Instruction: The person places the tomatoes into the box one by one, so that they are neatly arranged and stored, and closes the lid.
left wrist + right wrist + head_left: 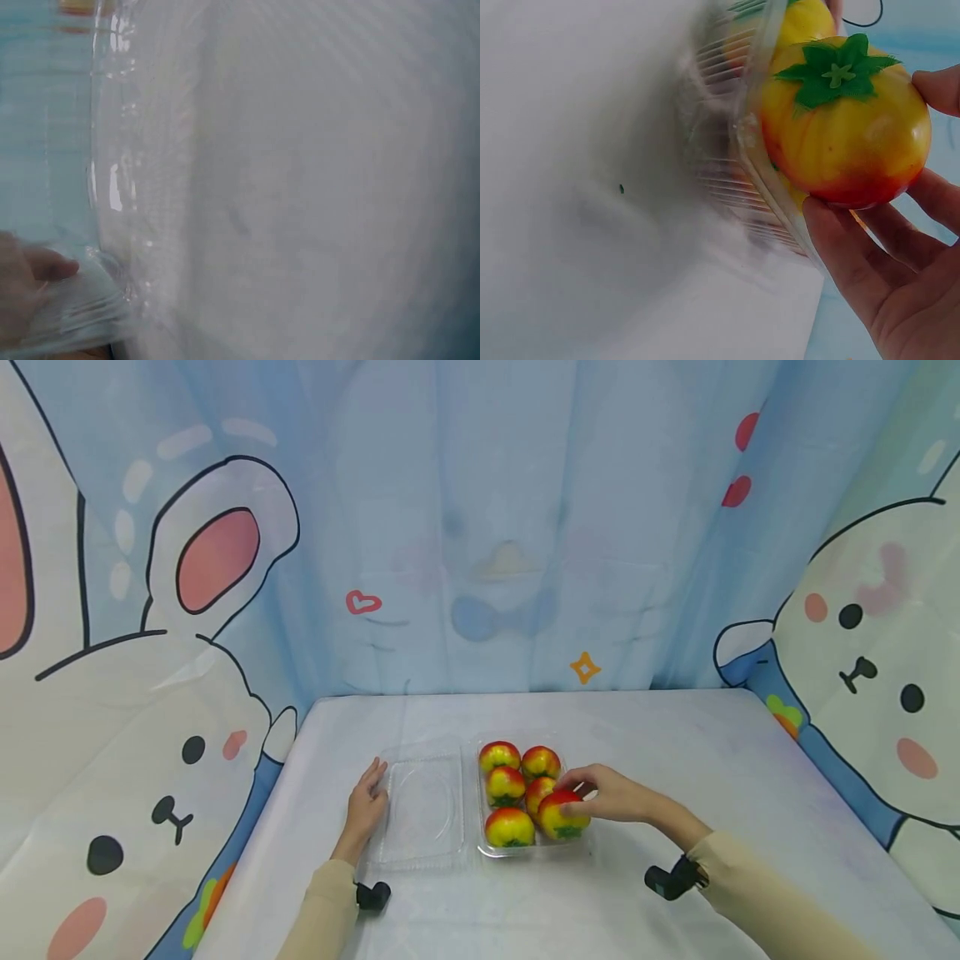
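My right hand (611, 793) holds a red-and-yellow fruit with a green leafy cap (847, 127), thumb on one side and fingers on the other. This fruit is over the near right corner of a clear plastic box (501, 852). Inside the box lie several more such fruits (510, 828), partly overlapped by the held one. To the left is the box's clear lid (423, 810), spread flat on the table. My left hand (366, 806) rests along the lid's left edge with its fingers fairly straight; in the left wrist view its thumb is blurred against the clear plastic.
A white cloth covers the table (675, 735). Behind it hangs a light blue curtain (510, 527), with cartoon rabbits printed at both sides. Black wrist cameras (675, 878) sit on both sleeves.
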`<action>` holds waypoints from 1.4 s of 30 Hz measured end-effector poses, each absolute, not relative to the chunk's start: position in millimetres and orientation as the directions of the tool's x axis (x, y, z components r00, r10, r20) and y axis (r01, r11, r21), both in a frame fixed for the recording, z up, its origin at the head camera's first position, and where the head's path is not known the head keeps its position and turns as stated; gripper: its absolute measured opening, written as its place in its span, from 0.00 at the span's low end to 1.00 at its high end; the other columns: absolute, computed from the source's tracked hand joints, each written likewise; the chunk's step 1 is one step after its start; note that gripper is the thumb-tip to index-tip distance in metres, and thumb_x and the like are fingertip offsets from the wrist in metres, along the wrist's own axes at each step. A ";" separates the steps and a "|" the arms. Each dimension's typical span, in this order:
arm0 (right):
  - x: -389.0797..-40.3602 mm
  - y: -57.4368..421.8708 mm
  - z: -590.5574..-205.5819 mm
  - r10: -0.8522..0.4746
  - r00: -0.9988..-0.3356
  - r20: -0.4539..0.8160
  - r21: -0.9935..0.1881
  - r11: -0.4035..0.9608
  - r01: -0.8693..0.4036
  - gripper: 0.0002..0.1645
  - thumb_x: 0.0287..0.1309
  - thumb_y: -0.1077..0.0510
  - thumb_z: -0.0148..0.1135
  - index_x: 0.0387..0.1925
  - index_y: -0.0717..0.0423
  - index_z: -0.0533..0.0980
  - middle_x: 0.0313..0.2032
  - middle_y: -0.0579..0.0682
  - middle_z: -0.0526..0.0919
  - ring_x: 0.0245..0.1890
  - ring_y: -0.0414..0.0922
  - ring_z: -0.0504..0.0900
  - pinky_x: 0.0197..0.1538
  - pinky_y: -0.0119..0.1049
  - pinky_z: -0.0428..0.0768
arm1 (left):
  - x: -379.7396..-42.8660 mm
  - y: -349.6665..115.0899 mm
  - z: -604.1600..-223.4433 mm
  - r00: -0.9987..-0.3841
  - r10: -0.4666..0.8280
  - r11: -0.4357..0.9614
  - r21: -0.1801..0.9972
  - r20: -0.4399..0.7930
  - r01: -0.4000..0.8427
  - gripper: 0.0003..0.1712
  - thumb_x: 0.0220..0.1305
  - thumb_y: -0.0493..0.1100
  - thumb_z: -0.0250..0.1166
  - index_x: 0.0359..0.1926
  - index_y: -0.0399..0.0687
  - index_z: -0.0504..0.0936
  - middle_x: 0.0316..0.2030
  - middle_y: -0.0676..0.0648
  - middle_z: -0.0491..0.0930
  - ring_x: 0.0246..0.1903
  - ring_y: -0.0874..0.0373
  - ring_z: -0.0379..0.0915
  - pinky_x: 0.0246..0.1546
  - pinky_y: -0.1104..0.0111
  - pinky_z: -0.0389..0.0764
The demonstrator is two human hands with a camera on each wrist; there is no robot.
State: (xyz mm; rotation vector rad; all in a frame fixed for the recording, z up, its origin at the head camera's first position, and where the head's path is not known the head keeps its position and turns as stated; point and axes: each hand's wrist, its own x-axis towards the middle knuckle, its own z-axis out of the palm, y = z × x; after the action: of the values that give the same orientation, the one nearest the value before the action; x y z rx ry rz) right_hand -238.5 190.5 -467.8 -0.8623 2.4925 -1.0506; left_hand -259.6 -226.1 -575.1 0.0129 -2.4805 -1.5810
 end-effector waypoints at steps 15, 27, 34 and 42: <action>-223.1 180.3 -482.1 -0.597 -0.800 0.052 -0.662 0.579 -0.475 0.23 0.50 0.51 0.74 0.47 0.57 0.79 0.41 0.45 0.78 0.42 0.45 0.78 0.43 0.32 0.85 | -258.8 -225.3 -575.2 -0.980 -0.108 0.438 0.893 0.167 0.104 0.33 0.57 0.24 0.49 0.67 0.29 0.67 0.73 0.35 0.57 0.70 0.37 0.56 0.71 0.50 0.58; -216.9 181.9 -490.5 -0.563 -0.819 0.112 -0.635 0.593 -0.494 0.24 0.49 0.50 0.75 0.46 0.55 0.79 0.41 0.44 0.82 0.41 0.43 0.80 0.43 0.37 0.85 | -259.0 -224.2 -571.7 -0.980 -0.112 0.446 0.890 0.164 0.098 0.33 0.57 0.25 0.49 0.66 0.28 0.67 0.72 0.35 0.58 0.69 0.37 0.58 0.71 0.51 0.59; -210.9 180.8 -499.1 -0.509 -0.837 0.202 -0.631 0.586 -0.509 0.23 0.49 0.48 0.76 0.45 0.54 0.79 0.42 0.45 0.82 0.42 0.47 0.82 0.45 0.51 0.84 | -261.3 -225.3 -564.2 -0.981 -0.114 0.462 0.883 0.155 0.086 0.33 0.55 0.24 0.49 0.66 0.26 0.67 0.72 0.33 0.58 0.68 0.36 0.59 0.71 0.50 0.59; -207.9 180.7 -509.0 -0.464 -0.860 0.212 -0.678 0.564 -0.472 0.27 0.50 0.47 0.75 0.49 0.55 0.79 0.45 0.47 0.82 0.45 0.49 0.81 0.45 0.48 0.85 | -260.1 -230.4 -553.9 -0.990 -0.097 0.497 0.867 0.104 0.043 0.35 0.56 0.26 0.49 0.68 0.29 0.64 0.71 0.28 0.54 0.65 0.34 0.63 0.68 0.48 0.64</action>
State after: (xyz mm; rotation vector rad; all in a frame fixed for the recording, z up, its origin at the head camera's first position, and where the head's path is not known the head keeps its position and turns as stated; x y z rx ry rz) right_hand -207.9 180.7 -509.0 -0.8340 2.7870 -1.2118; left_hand -260.1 -230.4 -553.9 0.0471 -2.5958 -1.5085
